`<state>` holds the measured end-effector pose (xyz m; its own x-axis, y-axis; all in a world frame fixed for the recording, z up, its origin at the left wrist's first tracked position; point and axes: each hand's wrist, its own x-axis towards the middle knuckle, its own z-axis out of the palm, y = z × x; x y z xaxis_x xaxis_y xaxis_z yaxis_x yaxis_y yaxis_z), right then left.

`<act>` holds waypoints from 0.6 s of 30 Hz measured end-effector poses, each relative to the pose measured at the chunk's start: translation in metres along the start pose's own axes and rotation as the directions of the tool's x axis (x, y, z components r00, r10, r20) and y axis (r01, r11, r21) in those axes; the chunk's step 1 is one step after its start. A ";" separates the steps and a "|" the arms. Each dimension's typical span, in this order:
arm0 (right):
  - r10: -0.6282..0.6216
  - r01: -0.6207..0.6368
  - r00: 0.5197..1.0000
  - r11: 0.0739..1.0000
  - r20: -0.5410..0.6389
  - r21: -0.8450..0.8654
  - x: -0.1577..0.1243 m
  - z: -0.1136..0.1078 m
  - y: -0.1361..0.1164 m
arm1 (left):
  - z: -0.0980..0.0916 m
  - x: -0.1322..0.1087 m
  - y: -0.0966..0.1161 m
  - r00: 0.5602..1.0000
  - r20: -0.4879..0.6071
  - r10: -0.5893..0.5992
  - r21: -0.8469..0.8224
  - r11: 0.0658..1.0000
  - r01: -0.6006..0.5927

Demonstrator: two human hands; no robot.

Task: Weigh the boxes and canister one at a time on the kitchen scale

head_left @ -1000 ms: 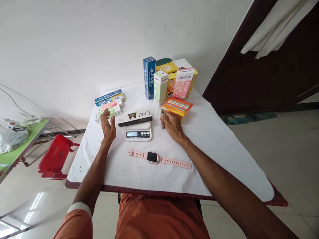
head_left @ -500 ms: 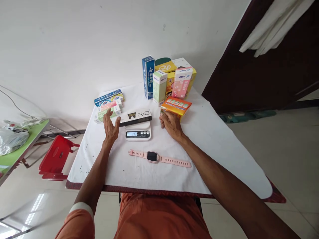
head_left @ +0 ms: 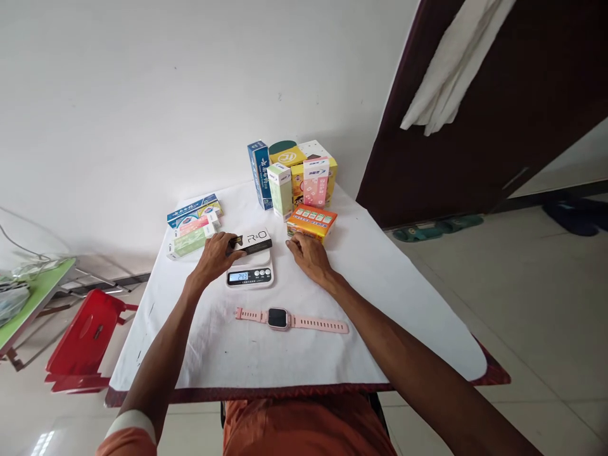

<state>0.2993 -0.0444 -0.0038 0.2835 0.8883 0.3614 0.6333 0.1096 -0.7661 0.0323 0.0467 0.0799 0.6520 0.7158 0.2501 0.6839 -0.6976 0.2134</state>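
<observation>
A black-and-white R&O toothpaste box (head_left: 259, 240) lies across the white kitchen scale (head_left: 266, 280), whose display reads about 243. My left hand (head_left: 216, 254) is closed around the left end of that box, thumb in front and fingers over the top. My right hand (head_left: 311, 258) rests on the cloth with its fingers curled together, close to the front of an orange box (head_left: 312, 218); nothing shows in it. In front of the scale lies a pink smartwatch (head_left: 278, 318) with its strap spread out. Left of my left hand are stacked a green toothpaste box (head_left: 190, 244) and several others.
Upright at the back of the table stand a blue box (head_left: 259, 177), a green-and-white box (head_left: 280, 190), a pink box (head_left: 316, 183) and yellow packages (head_left: 297, 180). A red chair (head_left: 85, 342) and a green table (head_left: 35, 297) are at the left. White cloth (head_left: 403, 316) covers my table.
My left hand has gone from open beside the R&O toothpaste box to gripping its left end. My right hand stays by the orange box. The camera view has shifted.
</observation>
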 end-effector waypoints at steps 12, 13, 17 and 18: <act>0.001 0.045 0.987 0.959 0.163 -0.281 -0.004 -0.006 -0.015 | 0.003 0.094 0.111 0.969 -0.015 0.246 0.005 0.969 -0.246; -0.006 0.055 0.985 0.956 0.171 -0.287 -0.004 -0.006 -0.015 | 0.012 0.105 0.121 0.971 0.006 0.239 0.020 0.971 -0.239; -0.029 0.083 0.984 0.947 0.175 -0.311 -0.004 -0.005 -0.013 | 0.042 0.131 0.140 0.980 0.033 0.195 0.085 0.977 -0.197; -0.034 0.087 0.985 0.946 0.171 -0.313 -0.004 -0.004 -0.012 | 0.045 0.132 0.141 0.983 0.027 0.183 0.101 0.978 -0.184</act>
<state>0.2941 -0.0512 0.0060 0.1340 0.9473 0.2909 0.8491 0.0415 -0.5265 0.2298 0.0439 0.1002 0.7746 0.5768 0.2595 0.5814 -0.8109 0.0672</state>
